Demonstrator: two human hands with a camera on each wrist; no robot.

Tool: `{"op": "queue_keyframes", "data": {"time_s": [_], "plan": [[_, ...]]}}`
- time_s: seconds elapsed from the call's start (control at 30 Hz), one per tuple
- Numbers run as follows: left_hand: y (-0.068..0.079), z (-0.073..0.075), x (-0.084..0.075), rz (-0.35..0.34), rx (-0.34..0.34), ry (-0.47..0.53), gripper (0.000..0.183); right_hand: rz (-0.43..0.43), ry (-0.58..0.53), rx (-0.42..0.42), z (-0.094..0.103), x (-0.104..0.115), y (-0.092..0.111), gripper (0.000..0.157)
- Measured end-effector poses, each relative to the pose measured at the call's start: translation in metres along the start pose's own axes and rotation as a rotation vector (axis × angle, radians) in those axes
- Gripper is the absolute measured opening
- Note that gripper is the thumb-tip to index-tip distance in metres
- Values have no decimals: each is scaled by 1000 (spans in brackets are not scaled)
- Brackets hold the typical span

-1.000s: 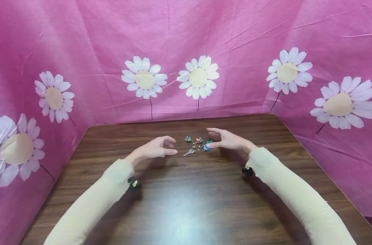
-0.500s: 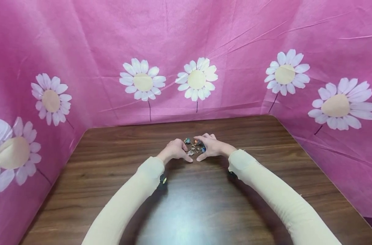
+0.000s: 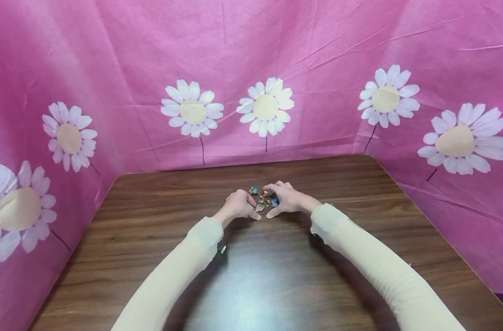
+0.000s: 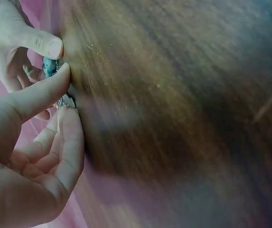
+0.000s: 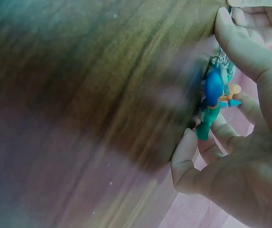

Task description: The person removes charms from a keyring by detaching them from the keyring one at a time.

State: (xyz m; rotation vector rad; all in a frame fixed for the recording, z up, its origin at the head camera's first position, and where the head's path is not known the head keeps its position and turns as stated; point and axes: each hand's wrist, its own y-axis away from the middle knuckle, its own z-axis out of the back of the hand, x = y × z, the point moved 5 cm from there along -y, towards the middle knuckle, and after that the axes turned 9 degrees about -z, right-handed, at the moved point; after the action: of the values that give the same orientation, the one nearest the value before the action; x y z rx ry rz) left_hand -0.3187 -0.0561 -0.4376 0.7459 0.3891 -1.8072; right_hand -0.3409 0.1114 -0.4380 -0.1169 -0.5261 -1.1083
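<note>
A metal key point(image 3: 259, 208) lies on the table with a ring and several colourful figure charms. My left hand point(image 3: 237, 205) reaches it from the left. In the left wrist view, the index fingertip is right at the key point(image 4: 67, 101), while the thumb stands apart from that fingertip; the blade is hidden. My right hand point(image 3: 289, 199) arches round the charms from the right, thumb and fingers spread. Within its span, the right wrist view has a blue and green figure point(image 5: 214, 85) and an orange one point(image 5: 233, 89). A teal charm point(image 3: 254, 190) sits farther back.
The dark wood-grain table point(image 3: 243, 285) ends at the back against a pink cloth point(image 3: 317, 50) printed with large white daisies. The cloth also rises along both sides.
Both hands have come inward and toward each other, from either side of the keychain to close around it. In the last half second they barely moved; the key's head has shifted slightly.
</note>
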Motion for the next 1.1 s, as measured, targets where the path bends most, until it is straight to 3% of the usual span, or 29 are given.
{"op": "queue_keyframes", "data": {"time_s": [0.17,0.23,0.63,1.1], "plan": [[-1,-4,8,53,7,230,29,10,-17,-4,0,-1,-2,79],[-1,-5,10,64,18,268,27,24,-35,3,0,0,-4,73],[-3,-10,6,45,68,248,19,7,-114,71,1,-4,-6,58],[0,-12,6,14,92,258,12,28,-118,75,-1,-5,-6,58]]}}
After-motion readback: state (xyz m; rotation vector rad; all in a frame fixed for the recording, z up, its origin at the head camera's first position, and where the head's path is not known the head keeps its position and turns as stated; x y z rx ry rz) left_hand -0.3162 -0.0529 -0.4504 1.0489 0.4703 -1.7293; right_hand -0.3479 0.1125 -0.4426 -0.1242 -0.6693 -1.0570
